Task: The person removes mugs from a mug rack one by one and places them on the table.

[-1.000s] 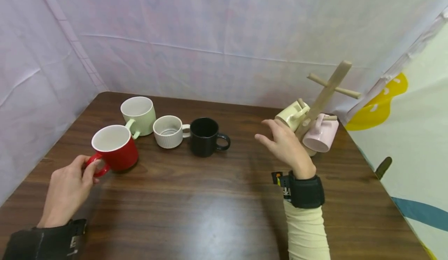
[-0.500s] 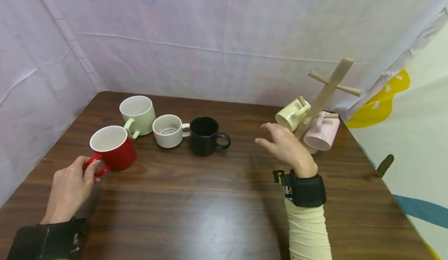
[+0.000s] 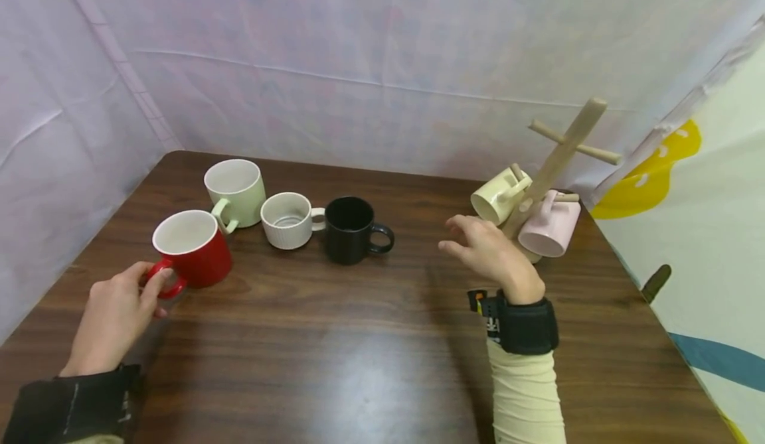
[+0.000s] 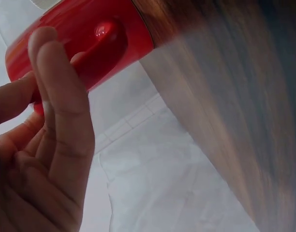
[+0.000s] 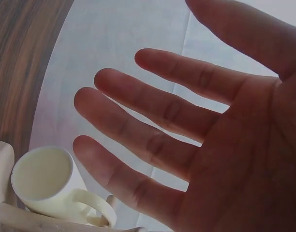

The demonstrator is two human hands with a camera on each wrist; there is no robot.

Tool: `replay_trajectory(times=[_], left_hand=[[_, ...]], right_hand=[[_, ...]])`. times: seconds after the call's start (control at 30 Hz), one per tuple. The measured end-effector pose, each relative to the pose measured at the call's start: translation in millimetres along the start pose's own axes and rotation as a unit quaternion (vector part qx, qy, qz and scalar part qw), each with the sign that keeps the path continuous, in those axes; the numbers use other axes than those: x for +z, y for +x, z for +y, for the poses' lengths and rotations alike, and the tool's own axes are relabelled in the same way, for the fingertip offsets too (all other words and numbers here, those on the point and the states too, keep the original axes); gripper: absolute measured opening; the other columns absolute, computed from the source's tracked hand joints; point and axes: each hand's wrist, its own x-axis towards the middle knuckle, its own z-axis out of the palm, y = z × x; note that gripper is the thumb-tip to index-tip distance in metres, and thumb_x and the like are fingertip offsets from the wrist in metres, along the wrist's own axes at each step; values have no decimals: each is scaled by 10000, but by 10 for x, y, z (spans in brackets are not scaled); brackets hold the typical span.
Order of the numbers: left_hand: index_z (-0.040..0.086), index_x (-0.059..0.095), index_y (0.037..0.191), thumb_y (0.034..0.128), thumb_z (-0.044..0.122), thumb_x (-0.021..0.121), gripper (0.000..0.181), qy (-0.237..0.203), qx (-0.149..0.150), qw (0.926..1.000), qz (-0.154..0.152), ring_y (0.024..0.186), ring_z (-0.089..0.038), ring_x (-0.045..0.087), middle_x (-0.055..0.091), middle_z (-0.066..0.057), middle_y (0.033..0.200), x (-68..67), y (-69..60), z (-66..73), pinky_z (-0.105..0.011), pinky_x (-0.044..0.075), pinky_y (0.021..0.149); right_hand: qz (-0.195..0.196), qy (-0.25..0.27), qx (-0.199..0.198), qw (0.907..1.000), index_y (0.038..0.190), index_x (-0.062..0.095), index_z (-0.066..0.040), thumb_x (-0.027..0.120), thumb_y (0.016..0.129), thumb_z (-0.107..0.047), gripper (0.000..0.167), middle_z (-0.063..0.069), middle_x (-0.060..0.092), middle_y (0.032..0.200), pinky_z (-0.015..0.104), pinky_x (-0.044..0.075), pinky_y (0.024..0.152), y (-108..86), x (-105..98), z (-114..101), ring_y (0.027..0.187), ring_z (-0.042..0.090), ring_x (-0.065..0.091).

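At the left, the left hand (image 3: 113, 318) pinches the handle of a red mug (image 3: 200, 258), which stands upright on the table; in the left wrist view the fingers lie around the red handle (image 4: 97, 50). The right hand (image 3: 496, 258) hovers over the table in front of a wooden mug rack (image 3: 552, 165), holding nothing, its fingers spread in the right wrist view. On the rack hang a pale yellow mug (image 3: 495, 200) and a pink mug (image 3: 546, 233). The yellow mug (image 5: 44, 179) also shows beside the fingers in the right wrist view.
Behind the red mug stands a light green mug (image 3: 242, 195). To its right are a small white ribbed cup (image 3: 287, 228) and a black mug (image 3: 348, 235), handle pointing right. A pale curtain (image 3: 358, 46) hangs behind the wooden table (image 3: 335, 351).
The red mug and the left hand have shifted very slightly left. The right hand has drawn a little down, away from the yellow mug, and its fingers look slightly more bent.
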Motion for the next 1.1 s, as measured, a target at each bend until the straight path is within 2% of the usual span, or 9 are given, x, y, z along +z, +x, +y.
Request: replay_trajectory(times=[0.1, 0.2, 0.3, 0.4, 0.53, 0.7, 0.83, 1.0, 1.1], left_hand=[[-151, 587, 1137, 1022, 132, 617, 307, 90, -83, 9999, -29, 588, -306, 634, 667, -152, 674, -4, 5, 6, -624, 500, 652], [-164, 556, 1188, 1009, 156, 642, 377, 186, -224, 9995, 109, 725, -427, 638, 667, -284, 844, 0, -6, 21, -667, 480, 707], [-164, 504, 1265, 995, 188, 664, 471, 186, -368, 9975, 582, 899, -527, 583, 599, -370, 1059, 0, -33, 71, -688, 446, 750], [-138, 485, 1319, 985, 181, 670, 498, 34, -388, 9918, 1213, 915, -515, 559, 572, -350, 1118, -27, -53, 162, -649, 430, 739], [-115, 585, 1232, 953, 98, 690, 366, -76, 61, 9825, 1858, 806, -428, 588, 635, -312, 1051, -74, -44, 306, -329, 420, 642], [-100, 670, 1048, 924, 53, 716, 202, -146, 861, 9774, 1925, 700, -408, 602, 665, -288, 877, -116, -7, 495, -76, 297, 569], [-73, 684, 977, 896, 38, 734, 146, -115, 1454, 9696, 1963, 641, -394, 617, 670, -251, 792, -110, 39, 670, -180, 380, 526], [-47, 703, 955, 887, 21, 737, 102, -131, 1882, 9632, 1915, 775, -410, 631, 683, -245, 862, -46, 150, 925, -544, 470, 621], [-49, 707, 930, 879, 3, 745, 82, -110, 2288, 9569, 1785, 796, -405, 596, 674, -222, 852, 4, 226, 1062, -547, 450, 687]], right_hand=[[119, -30, -147, 9998, 1235, 622, 77, 672, 982, -159, 350, 237, 679, 1145, 526, 509, 886, -5, 11, 16, 1033, 384, 658], [260, -53, -334, 9991, 1200, 650, 64, 680, 972, -127, 298, 228, 682, 1148, 521, 513, 876, -3, 17, 25, 1020, 378, 661], [370, -113, -446, 9983, 1188, 668, 45, 678, 970, -123, 276, 220, 683, 1158, 522, 506, 891, 2, 8, 20, 1039, 376, 656], [457, -222, -298, 9983, 1198, 680, 18, 675, 975, -146, 277, 210, 679, 1186, 530, 499, 900, -6, -11, 15, 1057, 376, 651], [436, -309, 94, 9985, 1189, 689, 2, 677, 977, -183, 281, 184, 696, 1131, 532, 512, 844, -40, -27, 21, 994, 358, 669], [232, 1, -124, 9997, 1076, 711, 9, 683, 973, -152, 193, 99, 713, 908, 463, 530, 742, -50, -24, 40, 815, 251, 670], [387, 239, -529, 9976, 1050, 715, 0, 685, 971, -130, 155, 101, 719, 931, 453, 537, 765, -35, -22, 32, 840, 242, 681], [567, 244, -472, 9970, 1071, 699, 17, 686, 973, -125, 174, 146, 723, 988, 489, 534, 814, -36, -53, 11, 909, 299, 693], [541, 263, -411, 9973, 1088, 690, 28, 685, 975, -125, 191, 158, 724, 1002, 495, 533, 827, -41, -61, 9, 929, 312, 693]])
